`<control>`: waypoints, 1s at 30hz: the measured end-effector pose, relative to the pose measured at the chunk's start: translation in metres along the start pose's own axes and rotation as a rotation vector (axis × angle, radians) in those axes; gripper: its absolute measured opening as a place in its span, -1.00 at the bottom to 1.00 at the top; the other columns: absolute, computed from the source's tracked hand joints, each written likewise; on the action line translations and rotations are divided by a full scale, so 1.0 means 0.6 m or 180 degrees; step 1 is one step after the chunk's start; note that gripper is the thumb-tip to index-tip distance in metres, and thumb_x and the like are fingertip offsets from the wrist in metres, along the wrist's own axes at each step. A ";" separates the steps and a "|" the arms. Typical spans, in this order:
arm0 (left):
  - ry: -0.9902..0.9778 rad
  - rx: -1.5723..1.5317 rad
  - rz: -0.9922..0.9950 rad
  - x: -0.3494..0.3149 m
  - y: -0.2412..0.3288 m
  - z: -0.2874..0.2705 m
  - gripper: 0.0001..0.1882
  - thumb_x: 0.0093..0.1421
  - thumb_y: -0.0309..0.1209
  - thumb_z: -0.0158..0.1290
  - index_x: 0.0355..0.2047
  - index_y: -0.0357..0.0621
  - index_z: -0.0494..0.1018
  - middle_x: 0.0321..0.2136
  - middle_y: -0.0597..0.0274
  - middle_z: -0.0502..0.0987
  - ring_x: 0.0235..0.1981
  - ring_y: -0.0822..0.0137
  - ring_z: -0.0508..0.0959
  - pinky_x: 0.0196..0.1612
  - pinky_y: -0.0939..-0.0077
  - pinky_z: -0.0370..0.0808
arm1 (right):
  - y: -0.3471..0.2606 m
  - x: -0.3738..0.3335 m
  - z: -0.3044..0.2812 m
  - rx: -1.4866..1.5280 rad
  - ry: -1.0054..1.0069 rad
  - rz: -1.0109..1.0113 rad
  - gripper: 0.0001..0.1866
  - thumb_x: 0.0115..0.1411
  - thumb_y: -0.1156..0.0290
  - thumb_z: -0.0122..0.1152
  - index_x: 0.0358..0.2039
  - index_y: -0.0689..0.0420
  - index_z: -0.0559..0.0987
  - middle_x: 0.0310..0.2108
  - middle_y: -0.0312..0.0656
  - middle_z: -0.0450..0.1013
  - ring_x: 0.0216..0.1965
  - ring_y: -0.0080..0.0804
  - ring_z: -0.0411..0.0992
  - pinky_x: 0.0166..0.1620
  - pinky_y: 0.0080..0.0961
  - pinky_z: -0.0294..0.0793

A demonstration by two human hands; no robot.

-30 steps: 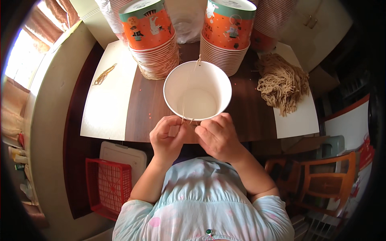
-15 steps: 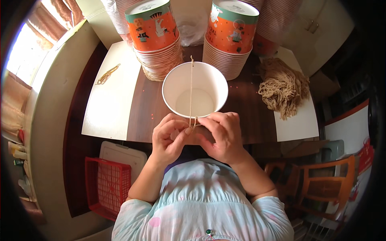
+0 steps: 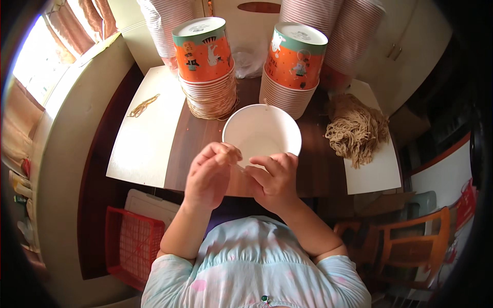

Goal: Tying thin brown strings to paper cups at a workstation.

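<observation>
A round paper bucket, white inside, is tilted so its mouth faces me. A small end of tan cord shows at its far rim. My left hand is raised at the near left of the rim, thumb and fingertips pinched together. My right hand is at the near right rim, its fingers curled and the thumb close to the forefinger. Only a faint, thin line shows between the two hands; what the fingertips hold is too small to make out.
Two stacks of upturned orange-and-green buckets stand behind, the left one draped with cords. A tan cord bundle lies at right, a few loose cords at left. A red basket and a wooden chair stand below the table.
The cord stretched across the bucket's mouth no longer shows there. My hands have drawn apart a little, and the left has risen. The view has shifted, so the table sits lower in it.
</observation>
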State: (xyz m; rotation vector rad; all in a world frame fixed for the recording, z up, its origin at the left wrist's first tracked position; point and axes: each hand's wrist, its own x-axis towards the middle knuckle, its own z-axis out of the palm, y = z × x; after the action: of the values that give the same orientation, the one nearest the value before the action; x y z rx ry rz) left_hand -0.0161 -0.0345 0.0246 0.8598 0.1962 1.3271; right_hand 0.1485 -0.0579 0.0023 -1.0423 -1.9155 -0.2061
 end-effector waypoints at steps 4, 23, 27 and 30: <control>0.0114 -0.0097 -0.0100 0.015 0.025 0.004 -0.91 0.24 -0.39 -0.08 -0.33 -0.11 0.36 -0.37 0.27 0.38 -0.23 0.33 0.32 -0.09 0.42 0.24 | 0.009 -0.005 -0.007 -0.0194 -0.0081 0.0003 -0.83 -0.09 0.45 0.32 -0.42 -0.05 0.58 -0.34 -0.48 0.46 -0.37 -0.43 0.32 -0.17 -0.36 0.19; -0.1975 0.1349 -0.0223 0.021 0.070 0.001 -0.83 -0.01 -0.44 0.06 -0.65 -0.26 0.36 -0.53 0.09 0.42 -0.36 0.18 0.45 -0.26 0.38 0.36 | 0.142 0.209 0.066 0.0223 -0.2940 0.0519 -0.65 -0.02 0.30 0.25 -0.22 0.17 0.57 -0.37 0.00 0.54 -0.35 -0.15 0.52 -0.21 -0.29 0.50; 0.0374 0.2620 0.1248 -0.032 0.102 -0.010 -0.80 0.05 -0.38 0.03 -0.50 -0.31 0.48 -0.43 0.12 0.47 -0.32 0.29 0.45 -0.19 0.49 0.36 | 0.095 0.212 0.016 0.0667 -0.1769 0.0390 -0.77 0.07 0.43 0.11 -0.24 0.14 0.58 -0.37 -0.01 0.52 -0.43 -0.21 0.52 -0.31 -0.31 0.48; 0.1371 0.2533 0.1380 -0.025 0.129 -0.054 -0.24 0.15 0.12 0.01 0.13 -0.27 0.23 0.09 0.08 0.30 0.04 0.23 0.33 0.08 0.37 0.23 | 0.049 0.234 -0.030 0.0449 0.0088 -0.0707 -0.65 0.07 0.54 0.07 -0.09 0.17 0.53 -0.20 -0.07 0.52 -0.29 -0.13 0.52 -0.22 -0.28 0.49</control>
State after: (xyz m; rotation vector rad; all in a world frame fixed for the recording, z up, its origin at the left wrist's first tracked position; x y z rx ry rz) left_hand -0.0984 -0.0345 0.0473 1.3124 0.9668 1.8717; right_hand 0.1506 0.0330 0.1147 -0.7303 -1.9890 -0.2063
